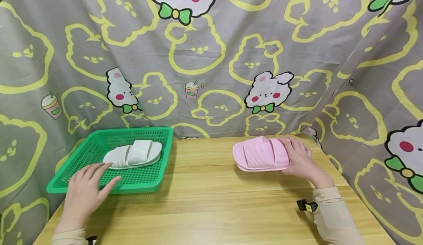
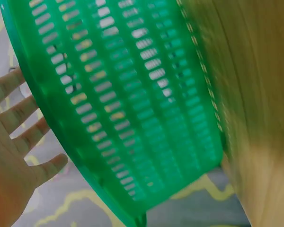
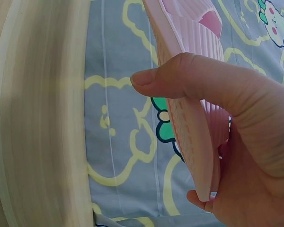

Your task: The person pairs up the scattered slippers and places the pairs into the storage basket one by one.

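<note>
On the right in the head view, my right hand [image 1: 299, 160] grips a pair of pink slippers [image 1: 259, 155] by one end, close over the wooden table. The right wrist view shows the thumb laid across the sole of the pink slippers [image 3: 191, 127], the other fingers partly hidden behind. White slippers [image 1: 120, 157] lie together inside a green plastic basket [image 1: 142, 185] on the left. Over the basket's near left rim hovers my left hand [image 1: 85, 190], fingers spread and holding nothing. Its fingers appear beside the basket's rim [image 2: 31, 80] in the left wrist view.
The wooden table [image 1: 201, 193] carries the basket at its left. A grey curtain [image 1: 211, 65] with yellow cartoon outlines hangs right behind the table and along its sides. Black camera mounts, one of them by the right wrist [image 1: 307, 205], stick out from both sleeves.
</note>
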{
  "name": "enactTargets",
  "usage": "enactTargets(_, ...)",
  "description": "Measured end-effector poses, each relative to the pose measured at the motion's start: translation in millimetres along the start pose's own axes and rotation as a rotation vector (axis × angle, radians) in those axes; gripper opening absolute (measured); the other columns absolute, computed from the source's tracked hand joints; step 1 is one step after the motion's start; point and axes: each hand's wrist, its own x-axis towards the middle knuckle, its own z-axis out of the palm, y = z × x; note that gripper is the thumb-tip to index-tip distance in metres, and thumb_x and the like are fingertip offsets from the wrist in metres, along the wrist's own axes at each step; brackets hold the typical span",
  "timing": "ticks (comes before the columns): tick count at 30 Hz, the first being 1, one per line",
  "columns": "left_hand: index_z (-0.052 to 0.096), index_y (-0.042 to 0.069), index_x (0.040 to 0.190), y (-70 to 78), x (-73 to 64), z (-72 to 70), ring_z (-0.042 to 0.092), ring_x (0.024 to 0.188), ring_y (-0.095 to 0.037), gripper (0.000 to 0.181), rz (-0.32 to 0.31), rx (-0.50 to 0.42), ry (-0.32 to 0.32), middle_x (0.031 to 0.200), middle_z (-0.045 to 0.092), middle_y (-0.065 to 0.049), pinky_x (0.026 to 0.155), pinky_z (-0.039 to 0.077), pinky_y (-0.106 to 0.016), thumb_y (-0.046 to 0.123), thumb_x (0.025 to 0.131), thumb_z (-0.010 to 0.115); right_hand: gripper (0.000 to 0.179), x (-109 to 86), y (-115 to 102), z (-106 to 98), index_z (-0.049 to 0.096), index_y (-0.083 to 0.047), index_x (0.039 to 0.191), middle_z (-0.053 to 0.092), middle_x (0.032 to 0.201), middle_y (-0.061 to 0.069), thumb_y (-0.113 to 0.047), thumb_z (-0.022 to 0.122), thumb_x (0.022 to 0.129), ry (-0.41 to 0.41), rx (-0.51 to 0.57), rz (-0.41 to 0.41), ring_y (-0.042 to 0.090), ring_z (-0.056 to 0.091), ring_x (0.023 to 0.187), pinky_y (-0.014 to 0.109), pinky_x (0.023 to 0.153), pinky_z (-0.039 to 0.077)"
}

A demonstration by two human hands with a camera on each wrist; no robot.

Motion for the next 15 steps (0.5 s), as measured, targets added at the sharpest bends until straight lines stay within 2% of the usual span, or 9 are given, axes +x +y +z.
enactTargets(4, 0.055, 0.015, 0.119, -9.6, -3.9, -1.6, 0.040, 0.108, -0.038, 0.058, -0.078, 0.004, -0.052, 0.115, 0.054, -0.014, 0.088, 0.027, -0.057, 0.048, 0.072, 0.067, 0.110, -0.3, -0.8, -0.9, 0.026, -0.020, 0.136, 0.028, 0.132, 0.015, -0.025, 0.083, 0.042, -0.006, -0.006, 0.002, 0.037, 0.026, 0.117, 0.057, 0.081, 0.021)
enactTargets(10, 0.049, 0.018, 0.127, -21.6, -8.4, -1.0, 0.032, 0.116, -0.042, 0.061, -0.170, 0.004, -0.167, 0.124, 0.047, -0.017, 0.092, 0.018, -0.061, 0.053, 0.079, 0.057, 0.110, -0.3, -1.2, -1.7, 0.026, -0.020, 0.136, 0.029, 0.132, 0.014, -0.025, 0.082, 0.042, -0.007, -0.004, 0.003, 0.037, 0.026, 0.117, 0.057, 0.081, 0.021)
enactTargets(12, 0.044, 0.020, 0.132, -25.2, -10.3, -0.5, 0.026, 0.122, -0.043, 0.063, -0.200, 0.003, -0.209, 0.129, 0.043, -0.018, 0.094, 0.012, -0.066, 0.055, 0.081, 0.054, 0.110, -0.3, -1.0, -1.7, 0.026, -0.020, 0.136, 0.029, 0.132, 0.014, -0.025, 0.082, 0.042, -0.008, -0.002, 0.003, 0.037, 0.025, 0.118, 0.056, 0.081, 0.021)
enactTargets(15, 0.036, 0.023, 0.137, -30.7, -14.5, 0.4, 0.010, 0.133, -0.043, 0.065, -0.243, -0.006, -0.272, 0.137, 0.035, -0.020, 0.095, 0.000, -0.071, 0.057, 0.083, 0.049, 0.110, -0.4, -0.5, -1.4, 0.026, -0.020, 0.136, 0.029, 0.131, 0.014, -0.025, 0.082, 0.042, -0.010, -0.002, 0.003, 0.036, 0.025, 0.118, 0.056, 0.081, 0.021)
